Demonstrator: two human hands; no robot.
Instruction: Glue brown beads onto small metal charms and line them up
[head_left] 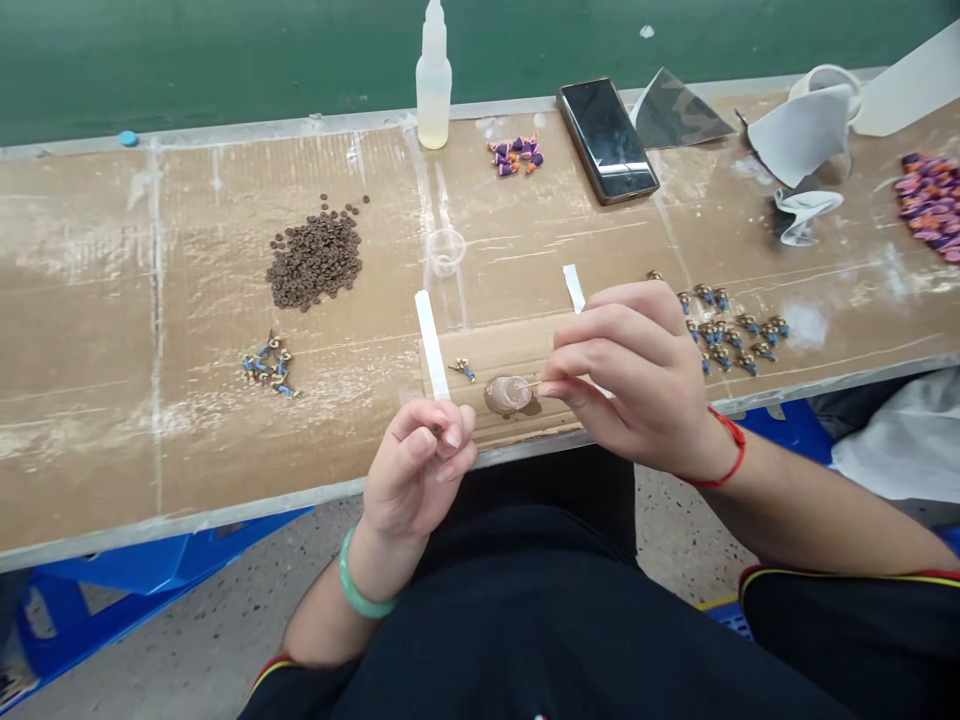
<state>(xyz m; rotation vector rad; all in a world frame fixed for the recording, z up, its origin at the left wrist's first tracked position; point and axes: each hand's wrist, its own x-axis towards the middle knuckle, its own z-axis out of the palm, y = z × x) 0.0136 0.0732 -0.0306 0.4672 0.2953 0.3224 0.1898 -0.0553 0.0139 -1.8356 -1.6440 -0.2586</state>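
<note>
My left hand (418, 465) is closed, pinching a small brown disc (436, 430) between thumb and fingers. Between the fingertips of my right hand (634, 380) is a thin wooden stick (534, 384), its tip at a small clear blob (508, 394) that looks like glue on a cardboard piece (487, 345). One tiny blue and gold figure (463, 370) lies just left of the blob. A white strip (431, 345) runs down toward my left hand. More such figures (720, 330) are spread beyond my right hand, and a small group (270, 365) lies at the left.
A heap of brown discs (315, 258) lies at the left. Farther back are a clear round lid (446, 252), a squeeze bottle (433, 95), purple and orange pieces (516, 156) and a phone (609, 140). Curled sheets (802, 135) and a pink pile (930, 205) are at the right.
</note>
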